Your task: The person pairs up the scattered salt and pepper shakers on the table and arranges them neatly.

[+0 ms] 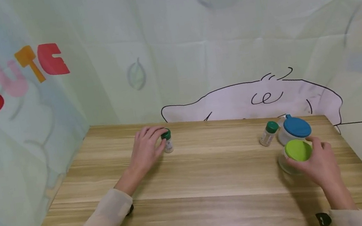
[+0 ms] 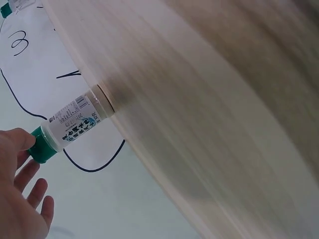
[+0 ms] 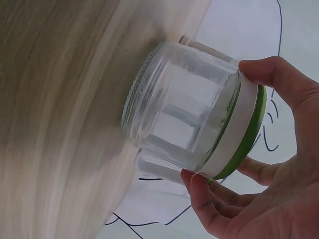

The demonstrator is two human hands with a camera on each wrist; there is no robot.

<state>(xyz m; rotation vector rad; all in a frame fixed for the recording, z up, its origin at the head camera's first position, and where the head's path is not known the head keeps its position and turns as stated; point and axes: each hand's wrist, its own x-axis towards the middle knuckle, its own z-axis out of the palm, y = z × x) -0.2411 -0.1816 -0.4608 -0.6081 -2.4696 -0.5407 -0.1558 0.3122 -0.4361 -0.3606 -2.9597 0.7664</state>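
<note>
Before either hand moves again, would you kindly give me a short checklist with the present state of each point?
1. Right hand has a grip on the green-lidded jar: ok, thumb and fingers curl round its lid rim.
2. Jar rests on the table: ok.
3. Left hand grips the small green-capped bottle: not ok, a fingertip only touches the cap.
4. That bottle stands upright: ok.
5. Blue-lidded jar clear of the green-lidded one: cannot tell, they sit very close.
6. Second small bottle clear of both hands: ok.
</note>
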